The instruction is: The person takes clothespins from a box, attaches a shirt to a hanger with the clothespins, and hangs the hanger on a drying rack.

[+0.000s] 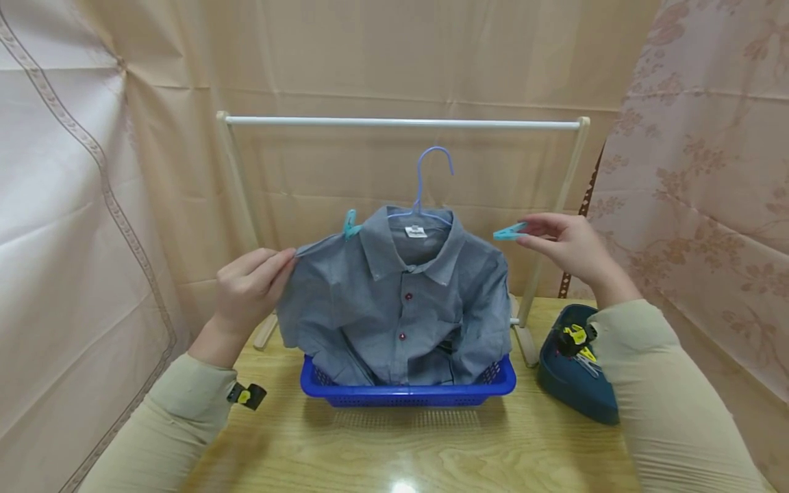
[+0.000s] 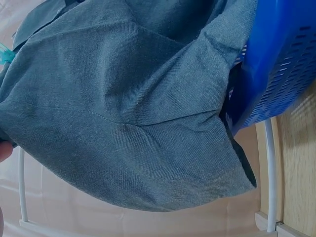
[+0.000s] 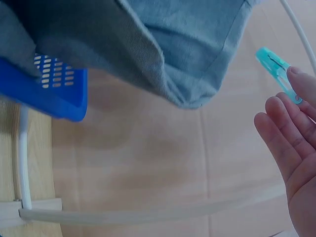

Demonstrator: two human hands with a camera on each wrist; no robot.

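A grey-blue button-up shirt (image 1: 425, 315) hangs on a thin purple hanger (image 1: 420, 171), its lower part bunched in a blue plastic basket (image 1: 407, 391). My left hand (image 1: 253, 284) pinches the shirt at the shoulder on the left side. Near the collar on that same side, a turquoise clothespin (image 1: 351, 224) clips the fabric. With thumb and fingers my right hand (image 1: 570, 246) holds a second turquoise clothespin (image 3: 279, 71), just off the shirt's right shoulder. The left wrist view shows mostly the sleeve (image 2: 148, 148), with only a fingertip at its edge.
Behind the shirt stands a rack with a white crossbar (image 1: 401, 122) and pale wooden posts. A dark teal tray (image 1: 573, 394) holding several clothespins lies on the wooden table (image 1: 345, 452) at the right, under my right forearm. Beige curtains (image 1: 345, 55) hang at the back.
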